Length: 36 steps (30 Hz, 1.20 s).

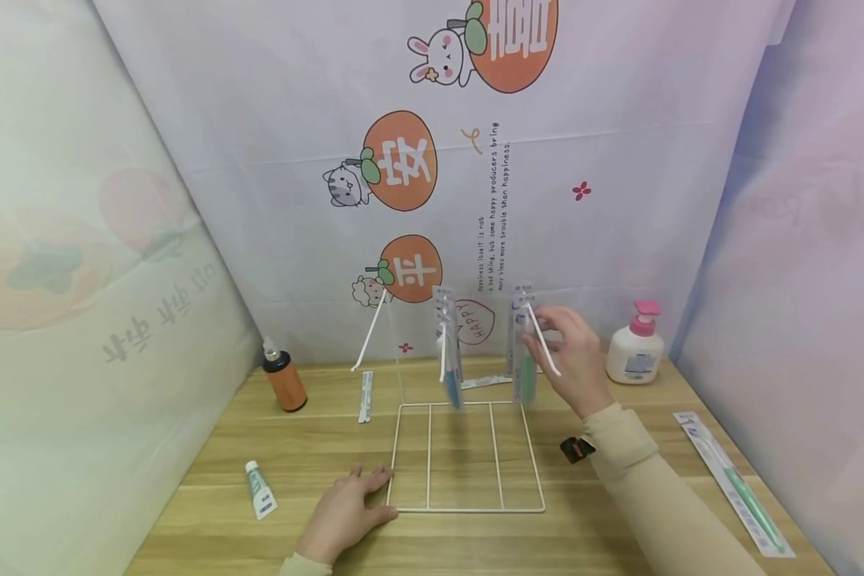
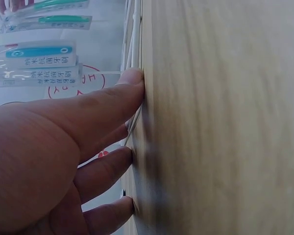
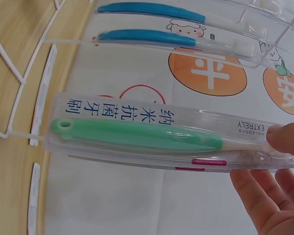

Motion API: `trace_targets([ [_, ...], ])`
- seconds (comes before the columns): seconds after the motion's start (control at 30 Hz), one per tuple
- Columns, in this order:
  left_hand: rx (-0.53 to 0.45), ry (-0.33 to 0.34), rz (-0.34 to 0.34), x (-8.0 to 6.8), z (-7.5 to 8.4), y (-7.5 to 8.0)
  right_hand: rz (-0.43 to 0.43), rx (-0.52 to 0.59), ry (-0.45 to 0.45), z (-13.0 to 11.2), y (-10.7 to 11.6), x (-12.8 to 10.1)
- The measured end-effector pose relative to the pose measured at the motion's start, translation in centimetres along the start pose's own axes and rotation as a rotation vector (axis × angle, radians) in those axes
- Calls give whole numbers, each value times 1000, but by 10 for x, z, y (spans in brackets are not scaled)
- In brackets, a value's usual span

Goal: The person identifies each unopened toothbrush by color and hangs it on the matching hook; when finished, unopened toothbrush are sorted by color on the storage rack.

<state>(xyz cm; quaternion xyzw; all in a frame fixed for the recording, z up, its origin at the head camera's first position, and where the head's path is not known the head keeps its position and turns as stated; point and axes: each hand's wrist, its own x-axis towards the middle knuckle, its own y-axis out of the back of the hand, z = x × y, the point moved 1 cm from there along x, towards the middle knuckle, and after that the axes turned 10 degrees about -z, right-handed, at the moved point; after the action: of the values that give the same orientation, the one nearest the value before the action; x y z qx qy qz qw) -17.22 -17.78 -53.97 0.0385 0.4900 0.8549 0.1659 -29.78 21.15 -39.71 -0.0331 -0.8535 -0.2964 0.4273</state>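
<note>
A white wire rack (image 1: 468, 510) stands on the table with hooks sticking out toward me. My left hand (image 1: 346, 508) rests at the front left corner of its base, thumb against the wire and fingertips on the wood. At the right-hand hook (image 1: 545, 340), my right hand (image 1: 572, 356) pinches a packaged green toothbrush (image 3: 142, 136) near its head end, thumb on the front of the clear pack. Another pack lies close behind it. Packaged blue toothbrushes (image 1: 452, 384) hang from the middle hook (image 1: 442, 352); the left hook (image 1: 370, 332) carries nothing.
Another packaged green toothbrush (image 1: 738, 484) lies at the right. A white pump bottle (image 1: 635, 356) stands at the back right, an orange-and-black bottle (image 1: 286, 380) at the back left. A small tube (image 1: 261, 490) lies front left, and slim white packets (image 1: 366, 398) lie behind the rack.
</note>
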Motion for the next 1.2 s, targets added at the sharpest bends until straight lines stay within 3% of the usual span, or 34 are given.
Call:
trace_targets([
  [1.2,-1,-3,11,0,0,-1,-4,8,-9,0,0,0],
])
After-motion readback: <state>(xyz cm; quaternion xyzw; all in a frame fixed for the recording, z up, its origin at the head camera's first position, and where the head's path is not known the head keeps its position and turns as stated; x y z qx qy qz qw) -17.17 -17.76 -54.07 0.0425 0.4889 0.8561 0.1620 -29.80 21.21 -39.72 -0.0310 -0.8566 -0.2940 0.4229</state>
